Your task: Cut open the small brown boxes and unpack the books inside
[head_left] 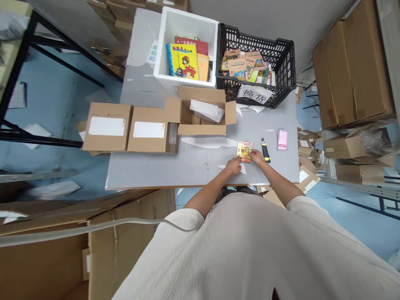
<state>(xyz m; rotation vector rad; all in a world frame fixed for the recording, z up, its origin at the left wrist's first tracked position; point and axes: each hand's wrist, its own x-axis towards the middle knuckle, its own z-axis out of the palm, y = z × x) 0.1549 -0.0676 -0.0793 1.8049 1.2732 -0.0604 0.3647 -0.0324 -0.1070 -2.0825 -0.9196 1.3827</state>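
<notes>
A small book (pixel 244 151) with a yellow and red cover is between my two hands, over the grey table (pixel 150 168). My left hand (pixel 233 166) grips its lower left corner. On its right edge, my right hand (pixel 256 157) has its fingers closed. Just right of that hand lies a black and yellow box cutter (pixel 265 151). White paper scraps (pixel 209 142) lie on the table around the book. An open cardboard box (pixel 202 130) with white paper inside stands behind and to the left.
A white foam box (pixel 158 62) and a black plastic crate (pixel 286 68), both with books inside, stand at the back. Two closed cartons (pixel 108 108) sit on the left. A pink item (pixel 282 139) lies at right. A large carton (pixel 131 241) stands by my left side.
</notes>
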